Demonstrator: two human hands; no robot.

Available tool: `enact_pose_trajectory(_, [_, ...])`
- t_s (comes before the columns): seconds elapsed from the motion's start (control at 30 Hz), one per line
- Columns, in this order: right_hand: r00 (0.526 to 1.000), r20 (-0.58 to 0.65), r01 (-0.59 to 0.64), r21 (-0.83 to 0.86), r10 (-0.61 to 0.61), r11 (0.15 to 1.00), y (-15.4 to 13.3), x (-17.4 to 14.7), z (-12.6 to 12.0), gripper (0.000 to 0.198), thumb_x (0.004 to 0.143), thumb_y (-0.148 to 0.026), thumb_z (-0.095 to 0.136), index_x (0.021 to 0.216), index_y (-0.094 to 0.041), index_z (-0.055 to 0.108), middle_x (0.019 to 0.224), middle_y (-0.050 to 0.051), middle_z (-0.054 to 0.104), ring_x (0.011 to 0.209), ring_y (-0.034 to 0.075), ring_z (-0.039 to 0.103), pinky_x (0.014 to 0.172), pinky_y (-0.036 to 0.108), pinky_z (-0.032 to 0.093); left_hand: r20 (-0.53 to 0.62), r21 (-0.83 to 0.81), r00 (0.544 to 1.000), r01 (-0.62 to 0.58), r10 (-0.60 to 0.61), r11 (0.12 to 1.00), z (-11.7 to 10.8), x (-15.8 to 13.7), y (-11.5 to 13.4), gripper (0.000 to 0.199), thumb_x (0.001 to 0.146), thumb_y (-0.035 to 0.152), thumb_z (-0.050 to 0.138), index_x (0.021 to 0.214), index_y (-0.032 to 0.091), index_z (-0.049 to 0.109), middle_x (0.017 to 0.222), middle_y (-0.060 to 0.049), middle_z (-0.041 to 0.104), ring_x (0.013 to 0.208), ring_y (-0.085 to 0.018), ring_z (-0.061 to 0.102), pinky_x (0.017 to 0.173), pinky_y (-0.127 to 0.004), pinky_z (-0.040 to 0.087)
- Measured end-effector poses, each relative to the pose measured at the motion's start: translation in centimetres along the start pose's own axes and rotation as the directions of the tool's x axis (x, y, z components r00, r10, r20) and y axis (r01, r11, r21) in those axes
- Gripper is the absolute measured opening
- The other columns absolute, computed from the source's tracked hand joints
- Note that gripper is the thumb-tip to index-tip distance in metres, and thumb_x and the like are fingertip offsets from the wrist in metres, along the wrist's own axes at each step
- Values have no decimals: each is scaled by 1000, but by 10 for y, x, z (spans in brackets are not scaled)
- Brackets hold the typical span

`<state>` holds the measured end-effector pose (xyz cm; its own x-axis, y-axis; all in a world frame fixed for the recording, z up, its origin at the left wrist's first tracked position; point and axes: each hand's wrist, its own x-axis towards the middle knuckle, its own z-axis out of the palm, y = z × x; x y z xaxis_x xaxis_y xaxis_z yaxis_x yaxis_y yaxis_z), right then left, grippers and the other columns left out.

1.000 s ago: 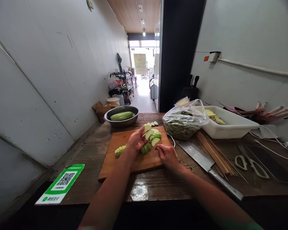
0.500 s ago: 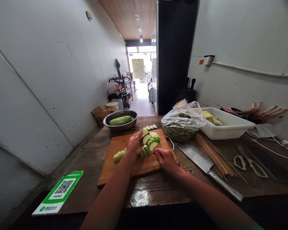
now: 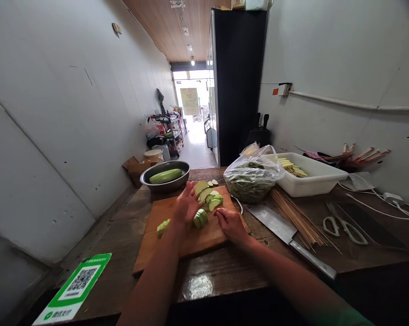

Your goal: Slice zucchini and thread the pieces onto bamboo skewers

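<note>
My left hand (image 3: 186, 203) is open over the cutting board (image 3: 160, 251), its fingers spread and palm turned toward the zucchini slices. My right hand (image 3: 230, 224) is closed in a pinch at the board's right side. From its fingertips a tilted row of pale, green-edged zucchini slices (image 3: 205, 194) runs up and away, apparently on a bamboo skewer whose stick is mostly hidden. Between my hands a stack of cut zucchini (image 3: 200, 218) rests on the board. Another sliced piece (image 3: 162, 227) lies left of my left wrist, partly covered by the forearm.
A grey bowl (image 3: 146, 180) with a whole zucchini stands behind the board. Rightward are a plastic bag of greens (image 3: 252, 183), a white tub (image 3: 321, 181), a cleaver (image 3: 275, 222), bamboo skewers (image 3: 292, 217) and scissors (image 3: 352, 231). A green QR card (image 3: 77, 287) lies front left.
My left hand has let go of the far slice and opened, its fingers spreading. My right hand keeps its pinch beside the row of slices. The view has shifted slightly.
</note>
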<state>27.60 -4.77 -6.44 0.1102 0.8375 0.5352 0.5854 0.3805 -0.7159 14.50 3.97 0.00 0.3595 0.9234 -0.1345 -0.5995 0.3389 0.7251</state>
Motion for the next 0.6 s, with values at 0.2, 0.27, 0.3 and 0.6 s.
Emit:
enact_pose_trajectory(0.2, [992, -121, -44, 10, 45, 999, 7, 8, -3, 28, 88, -25, 38, 76, -17, 62, 71, 4, 64, 64, 13, 58, 60, 20, 40, 287, 196, 952, 55, -111, 979, 2, -7, -16, 27, 68, 18, 70, 93, 16, 58, 97, -9, 62, 84, -19, 61, 77, -36, 50])
enact_pose_trajectory(0.27, [987, -152, -45, 6, 46, 999, 9, 9, -3, 28, 87, -26, 39, 74, -17, 61, 69, 4, 64, 62, 14, 57, 59, 21, 40, 302, 180, 948, 52, -105, 982, 3, -6, -27, 28, 68, 16, 71, 93, 15, 59, 95, -8, 63, 82, -17, 61, 77, -33, 50])
enact_pose_trajectory(0.3, [987, -155, -38, 8, 39, 999, 9, 9, -3, 27, 87, -26, 39, 73, -16, 60, 67, 4, 63, 61, 13, 57, 58, 21, 39, 294, 158, 952, 38, -84, 987, 4, -5, -32, 27, 68, 17, 71, 93, 15, 60, 95, -7, 63, 81, -16, 61, 76, -31, 50])
enact_pose_trajectory(0.6, [988, -145, 64, 24, -60, 998, 1, 7, 4, 29, 86, -26, 38, 67, -17, 57, 59, 2, 58, 54, 13, 52, 54, 21, 38, 87, 87, 996, -21, 14, 996, 10, -2, -45, 17, 71, 18, 67, 85, 11, 62, 84, -9, 65, 69, -16, 62, 62, -27, 54])
